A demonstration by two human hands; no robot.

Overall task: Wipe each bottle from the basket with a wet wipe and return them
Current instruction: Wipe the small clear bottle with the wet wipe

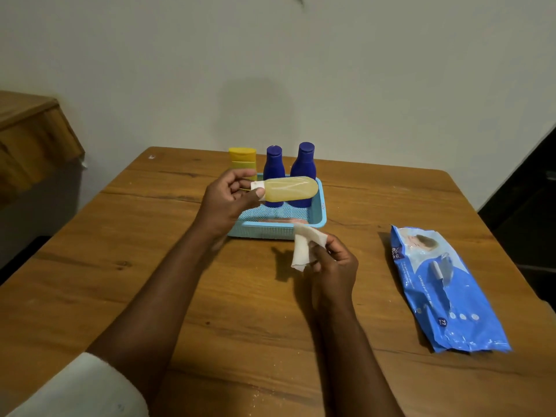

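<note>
Partly | pink item (282, 220) in basket (319, 219) unclear | left hand (224, 203) hides bottle (290, 189) cap

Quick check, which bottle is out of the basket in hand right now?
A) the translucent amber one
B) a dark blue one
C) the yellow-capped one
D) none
A: the left hand grips the translucent amber bottle by its cap end, held sideways above the basket; the right hand holds the wipe.

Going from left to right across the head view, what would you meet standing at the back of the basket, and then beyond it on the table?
Yellow bottle → smaller blue bottle → taller blue bottle → wipes pack.
</note>
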